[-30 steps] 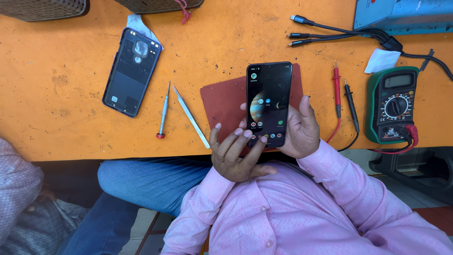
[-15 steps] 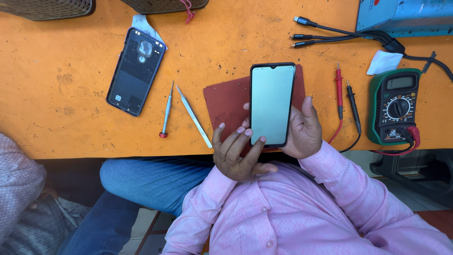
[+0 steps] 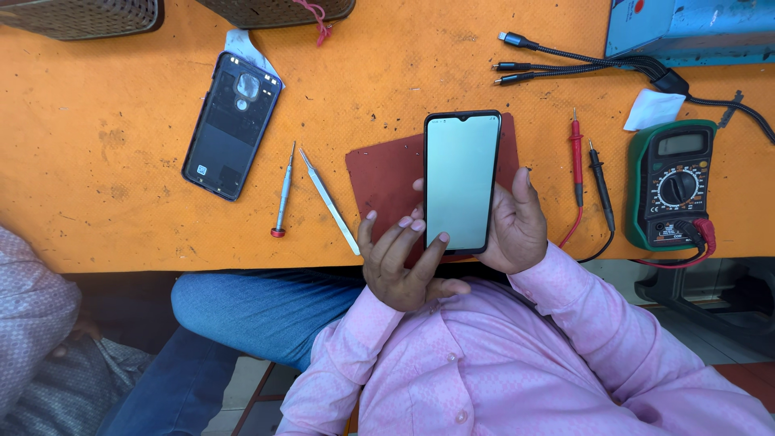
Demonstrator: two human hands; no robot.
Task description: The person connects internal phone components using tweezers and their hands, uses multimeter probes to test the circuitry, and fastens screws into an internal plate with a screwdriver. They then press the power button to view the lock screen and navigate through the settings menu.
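The right hand (image 3: 517,230) grips a black smartphone with a blank pale screen (image 3: 460,182) above a dark red rectangular mat (image 3: 383,182). The left hand (image 3: 404,266), fingers loosely spread, seems to touch the phone's lower left edge.

Phone repair bench; multimeter (image 3: 674,187), screwdriver (image 3: 282,190).

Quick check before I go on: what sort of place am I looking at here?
Most likely a phone repair bench. A multimeter with red and black probes lies on the orange table, beside a small screwdriver, tweezers and a detached phone back cover. The right hand holds a lit phone.
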